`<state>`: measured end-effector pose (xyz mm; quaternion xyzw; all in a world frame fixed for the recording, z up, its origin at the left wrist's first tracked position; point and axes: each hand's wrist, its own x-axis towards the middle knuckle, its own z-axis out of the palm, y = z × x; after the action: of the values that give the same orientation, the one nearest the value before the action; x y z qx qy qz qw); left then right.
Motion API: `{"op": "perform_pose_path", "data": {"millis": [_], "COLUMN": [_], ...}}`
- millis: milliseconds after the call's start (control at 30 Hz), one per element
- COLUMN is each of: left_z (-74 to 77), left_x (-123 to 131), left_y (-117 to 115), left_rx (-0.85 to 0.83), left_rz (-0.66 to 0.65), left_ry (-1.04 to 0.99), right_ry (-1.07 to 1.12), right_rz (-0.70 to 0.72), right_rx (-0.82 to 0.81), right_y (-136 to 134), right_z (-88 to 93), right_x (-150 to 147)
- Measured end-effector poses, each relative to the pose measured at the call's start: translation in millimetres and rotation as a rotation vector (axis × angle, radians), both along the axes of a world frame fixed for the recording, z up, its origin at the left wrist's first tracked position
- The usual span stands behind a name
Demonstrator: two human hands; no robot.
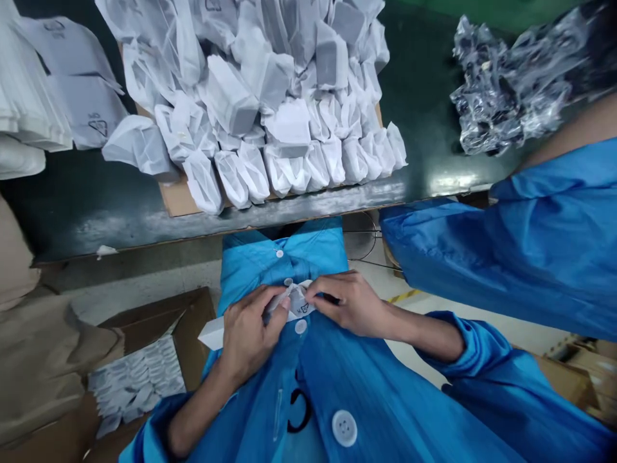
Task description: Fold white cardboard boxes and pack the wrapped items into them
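Over my lap, my left hand [250, 328] is closed around a small white box-like piece [212, 333], whose end sticks out past my fingers on the left. A thin translucent white bag [299, 302] with a printed recycling mark lies between my two hands. My right hand [354, 302] pinches the right edge of this bag between thumb and fingers. How far the piece sits inside the bag is hidden by my left hand. Beyond my hands, many white-wrapped pieces [236, 96] stand packed in rows on a cardboard sheet [178, 198] on the table.
The dark green table [72, 212] carries flat white bags [81, 83] on the left and clear-plastic-wrapped dark items [506, 90] on the right. An open carton [193, 341] with wrapped pieces stands low left. A co-worker's blue sleeve [482, 257] reaches in from the right.
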<state>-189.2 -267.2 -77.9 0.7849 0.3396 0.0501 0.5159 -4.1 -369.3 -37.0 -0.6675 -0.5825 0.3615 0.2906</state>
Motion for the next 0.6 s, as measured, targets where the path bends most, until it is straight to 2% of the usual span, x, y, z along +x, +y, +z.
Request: {"op": "perform_pose_path", "data": {"millis": [100, 167, 267, 400, 500, 600], "left_z": [-3.0, -3.3, -4.1, -9.8, -12.4, -6.5], "left_x": [0.8, -1.5, -13.2, -32.3, -31.5, -15.9], "left_y": [-2.9, -1.4, 3.9, 9.3, 7.6, 8.0], "left_rx": [0.049, 0.043, 0.006, -0.031, 0.055, 0.311], "left_rz": [-0.07, -0.103, -0.166, -0.272, -0.187, -0.083], "left_ry": [-0.01, -0.043, -0.036, 0.039, -0.004, -0.177], "right_ry": [0.012, -0.032, -0.073, 0.066, 0.079, -0.034], "right_rz": [-0.039, -0.007, 0.119, 0.267, 0.337, 0.321], "right_rx": [-0.039, -0.056, -0.183, -0.362, -0.389, -0.312], "right_y": [0.9, 3.9, 7.1, 4.8, 2.5, 3.0], "right_z": [-6.0, -7.7, -2.0, 13.6, 20.9, 25.8], "right_x": [-10.9, -16.8, -16.9, -7.2, -7.3, -12.0]}}
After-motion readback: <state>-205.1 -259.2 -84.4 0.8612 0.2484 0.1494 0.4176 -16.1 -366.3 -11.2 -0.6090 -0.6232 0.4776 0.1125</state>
